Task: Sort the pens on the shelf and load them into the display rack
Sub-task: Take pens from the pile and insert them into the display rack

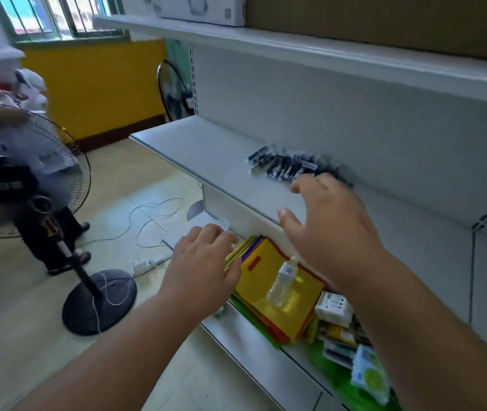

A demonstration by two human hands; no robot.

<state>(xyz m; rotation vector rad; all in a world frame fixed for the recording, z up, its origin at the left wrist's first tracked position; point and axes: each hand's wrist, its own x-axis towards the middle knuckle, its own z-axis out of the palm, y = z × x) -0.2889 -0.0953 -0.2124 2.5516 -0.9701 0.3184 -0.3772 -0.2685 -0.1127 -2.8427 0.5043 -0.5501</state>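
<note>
Dark pens (292,166) are lying in a loose heap at the back of the grey shelf (206,152). We are holding our right hand (329,223) just before them, fingers spread and empty; our left hand (203,262) is hovering lower, fingers loosely curled, holding nothing, beside yellow folders (274,286).

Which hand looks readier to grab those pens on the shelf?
Probably the right hand: it hovers open beside the pile of pens. The left hand sits lower, by the coloured folders.
</note>
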